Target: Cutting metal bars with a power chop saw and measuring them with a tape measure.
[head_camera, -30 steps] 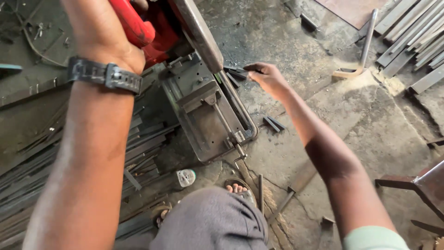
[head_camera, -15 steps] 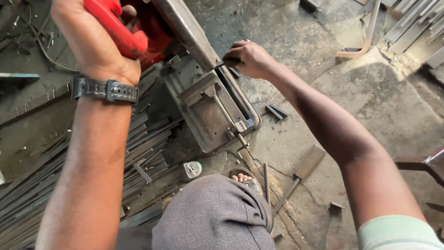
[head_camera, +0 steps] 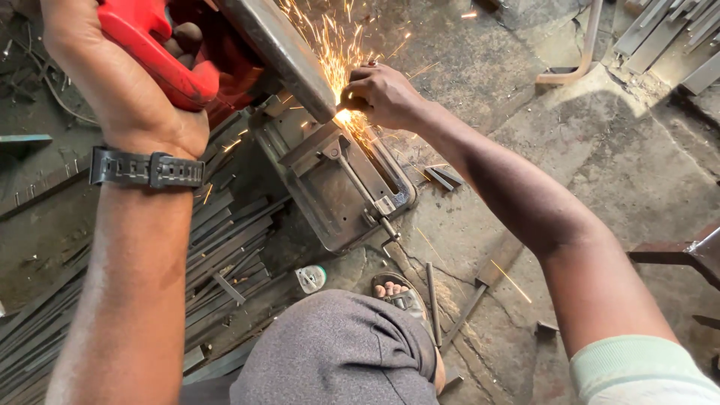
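Note:
My left hand [head_camera: 131, 82] grips the red handle [head_camera: 154, 49] of a chop saw, with a black watch [head_camera: 146, 169] on the wrist. The saw's grey blade guard [head_camera: 281, 56] is lowered over the dark metal base and vise [head_camera: 337, 184]. Bright sparks [head_camera: 337, 67] spray up and back from the cut point. Beside the blade, my right hand [head_camera: 386, 94] is closed on a small dark metal piece, mostly hidden by the fingers. My knee in grey cloth [head_camera: 337, 352] and a sandalled foot [head_camera: 394, 292] are below the base.
Several flat steel strips [head_camera: 112, 300] lie piled on the left of the concrete floor. Short cut-off pieces [head_camera: 442, 176] lie right of the base. More steel bars [head_camera: 667, 30] rest at top right. A rusty frame edge [head_camera: 686, 251] juts in at right.
The saw has come down onto the metal and sparks now fly. My right hand moved from reaching out at the right to holding the piece beside the blade.

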